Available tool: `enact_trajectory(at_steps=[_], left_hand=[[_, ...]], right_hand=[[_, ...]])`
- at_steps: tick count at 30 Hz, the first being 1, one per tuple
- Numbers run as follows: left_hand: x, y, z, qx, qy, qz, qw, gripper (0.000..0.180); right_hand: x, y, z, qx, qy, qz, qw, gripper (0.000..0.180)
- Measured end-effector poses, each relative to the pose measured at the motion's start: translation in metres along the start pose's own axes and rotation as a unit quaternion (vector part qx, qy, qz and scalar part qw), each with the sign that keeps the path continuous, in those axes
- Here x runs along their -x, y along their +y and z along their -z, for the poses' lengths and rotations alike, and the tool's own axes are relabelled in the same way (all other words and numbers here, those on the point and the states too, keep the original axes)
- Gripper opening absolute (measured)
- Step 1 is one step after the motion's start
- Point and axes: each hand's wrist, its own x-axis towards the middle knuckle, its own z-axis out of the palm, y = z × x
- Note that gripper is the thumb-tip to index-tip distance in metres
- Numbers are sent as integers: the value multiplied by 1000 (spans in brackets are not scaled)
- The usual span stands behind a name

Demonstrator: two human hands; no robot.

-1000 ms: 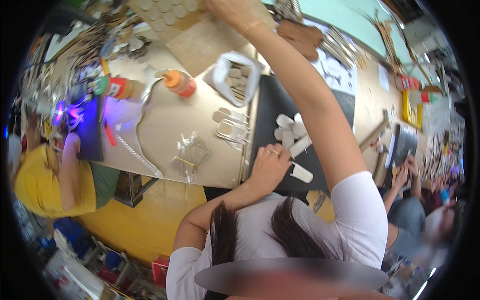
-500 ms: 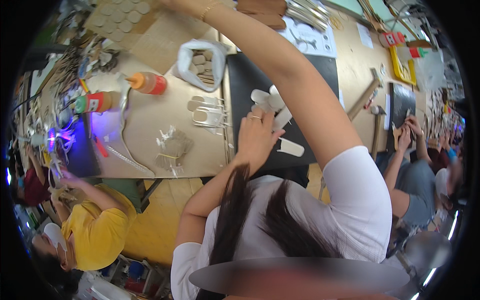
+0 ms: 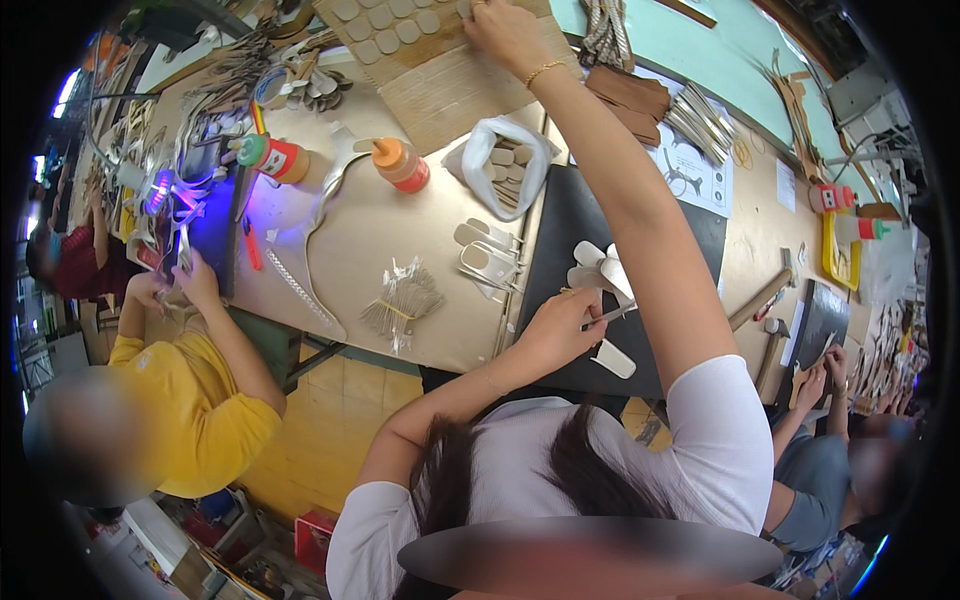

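Right hand [image 3: 506,38] cropped at top, grip unclear; left hand [image 3: 563,328] holds pale piece [image 3: 614,314].

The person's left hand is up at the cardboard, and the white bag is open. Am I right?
Not quite: the head view shows the right hand up at the cardboard. The left hand is lower, over the black mat. The white bag is open.

Mat [image 3: 552,225] blk; tabs [image 3: 614,360] off-wht; bag [image 3: 543,165] wht; bottle [image 3: 397,160] org (w/ red label [image 3: 411,179]); cardboard [image 3: 430,95] brn.
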Motion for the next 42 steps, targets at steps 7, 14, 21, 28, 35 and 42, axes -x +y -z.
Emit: enact_trajectory(at_steps=[7, 14, 21, 28, 35, 42], left_hand=[[-14, -22, 25, 244, -161, 153, 944, 18], [-5, -39, 30, 414, -230, 102, 875, 20], [17, -22, 35, 368, -64, 135, 918, 13], [44, 2, 72, 368, 74, 105, 921, 25], [62, 31, 74, 345, 49, 86, 933, 29], [71, 56, 69, 293, -4, 113, 949, 33]], right_hand=[[-4, -14, 21, 36, -38, -21, 998, 18], [15, -21, 35, -114, 27, -38, 992, 17], [59, -32, 71, -393, -14, -102, 914, 12], [172, -63, 206, -544, -156, -108, 817, 8], [249, -83, 288, -625, -302, -196, 692, 14], [262, -98, 300, -618, -326, -171, 695, 18]])
